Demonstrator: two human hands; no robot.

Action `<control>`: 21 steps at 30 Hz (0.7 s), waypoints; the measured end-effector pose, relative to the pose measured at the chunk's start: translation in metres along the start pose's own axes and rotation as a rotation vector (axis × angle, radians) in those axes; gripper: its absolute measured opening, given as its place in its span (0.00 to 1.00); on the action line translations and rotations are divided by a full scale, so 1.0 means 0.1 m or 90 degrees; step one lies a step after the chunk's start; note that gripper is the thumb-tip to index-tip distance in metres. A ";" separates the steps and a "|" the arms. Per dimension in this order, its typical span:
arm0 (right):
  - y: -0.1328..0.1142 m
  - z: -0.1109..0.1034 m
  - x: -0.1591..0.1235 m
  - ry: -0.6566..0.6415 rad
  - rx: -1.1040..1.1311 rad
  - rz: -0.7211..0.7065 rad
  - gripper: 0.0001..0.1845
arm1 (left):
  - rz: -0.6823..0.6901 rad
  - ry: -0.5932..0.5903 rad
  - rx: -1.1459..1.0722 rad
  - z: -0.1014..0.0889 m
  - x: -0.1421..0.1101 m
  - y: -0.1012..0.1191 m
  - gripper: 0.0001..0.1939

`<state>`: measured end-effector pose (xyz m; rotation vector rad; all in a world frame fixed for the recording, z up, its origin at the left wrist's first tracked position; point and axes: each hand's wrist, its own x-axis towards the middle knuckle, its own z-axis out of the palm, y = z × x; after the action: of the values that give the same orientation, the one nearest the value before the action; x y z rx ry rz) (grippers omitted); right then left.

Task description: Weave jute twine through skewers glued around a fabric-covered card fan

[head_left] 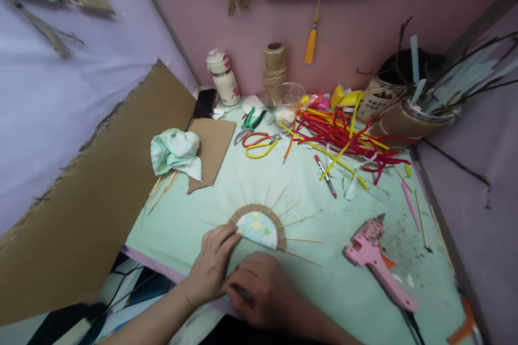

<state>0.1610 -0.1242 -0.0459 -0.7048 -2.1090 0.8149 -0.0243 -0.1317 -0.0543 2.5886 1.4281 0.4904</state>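
Observation:
A half-round craft piece (256,227) lies on the table, its flowered fabric centre edged by a band of brown twine. Thin wooden sticks (292,207) fan out from that band like rays. My left hand (215,259) holds the left end of the piece, fingers pressed together over its corner. Close beside it, below the straight edge, my right hand (263,288) is closed, with thumb and finger pinched near my left thumb. Whatever the right fingertips hold is too small or hidden to make out.
A pink glue gun (376,264) lies at right. Behind are pliers (261,143), pruning shears (250,124), a marker (325,176), coloured pipe cleaners (343,137), a twine spool (274,73) and a bottle (224,78). Crumpled cloth (176,151) and cardboard (214,145) sit left.

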 end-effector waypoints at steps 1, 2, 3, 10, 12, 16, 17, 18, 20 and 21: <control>-0.02 -0.01 0.00 0.004 -0.007 -0.012 0.07 | -0.004 0.001 -0.004 -0.01 0.00 0.01 0.31; -0.03 -0.03 0.00 0.015 -0.015 -0.026 0.07 | -0.010 0.001 -0.009 -0.02 0.01 0.03 0.31; -0.05 -0.05 0.01 0.030 -0.021 -0.041 0.07 | -0.024 -0.002 -0.015 -0.04 0.03 0.04 0.30; -0.10 -0.09 0.01 0.105 -0.091 -0.105 0.10 | -0.009 -0.123 -0.031 -0.31 0.60 0.19 0.29; -0.09 -0.06 0.00 0.102 -0.122 -0.117 0.10 | 0.041 -0.182 -0.027 -0.35 0.80 0.18 0.32; -0.05 -0.02 0.00 0.094 -0.178 -0.100 0.10 | 0.112 -0.250 -0.019 -0.36 1.04 0.10 0.35; -0.05 -0.01 0.00 0.094 -0.184 -0.095 0.09 | 0.124 -0.256 -0.020 -0.36 1.06 0.08 0.36; -0.05 -0.01 0.01 0.094 -0.186 -0.091 0.09 | 0.136 -0.261 -0.023 -0.35 1.08 0.07 0.37; -0.07 0.00 0.01 0.094 -0.187 -0.089 0.08 | 0.161 -0.274 -0.035 -0.35 1.10 0.04 0.39; -0.09 0.01 0.01 0.094 -0.187 -0.089 0.08 | 0.172 -0.278 -0.044 -0.36 1.10 0.03 0.40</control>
<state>0.1578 -0.1297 -0.0388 -0.7361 -2.1368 0.3686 0.0203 -0.0415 0.0035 2.6246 0.9136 -0.0074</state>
